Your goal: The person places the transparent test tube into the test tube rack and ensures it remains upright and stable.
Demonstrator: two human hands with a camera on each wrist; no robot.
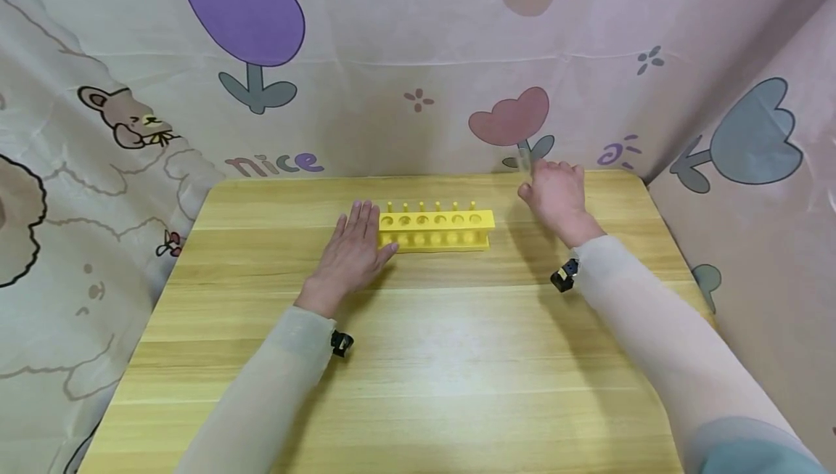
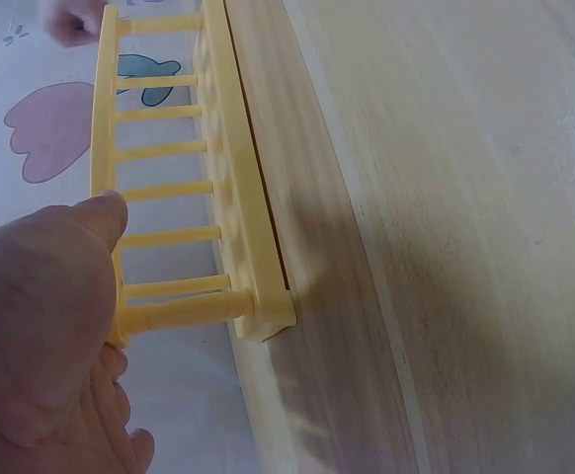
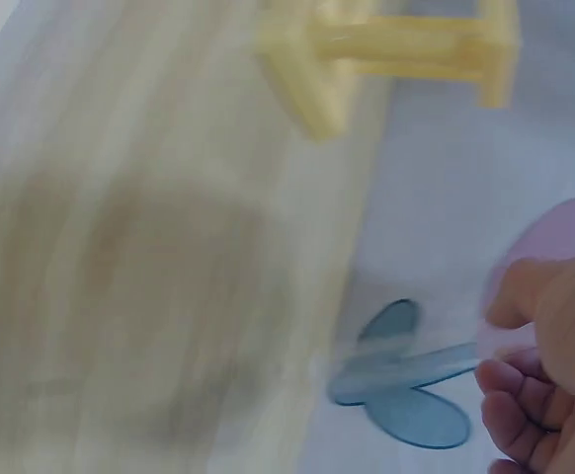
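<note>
A yellow test tube rack (image 1: 432,229) stands upright on the table, with round holes along its top plate and a row of pegs behind. My left hand (image 1: 349,252) holds its left end; in the left wrist view, the thumb (image 2: 100,212) lies against the top plate's edge and the fingers are partly hidden. To the right of the rack and apart from it, my right hand (image 1: 557,194) is raised near the table's back edge. It pinches a clear test tube (image 1: 525,160), which is hard to make out against the patterned cloth in the right wrist view.
The wooden table (image 1: 418,372) ends at the back against a hanging cloth (image 1: 366,38) printed with flowers, which also covers both sides. Small black devices (image 1: 342,343) are strapped at both wrists. No tubes show in the rack's holes.
</note>
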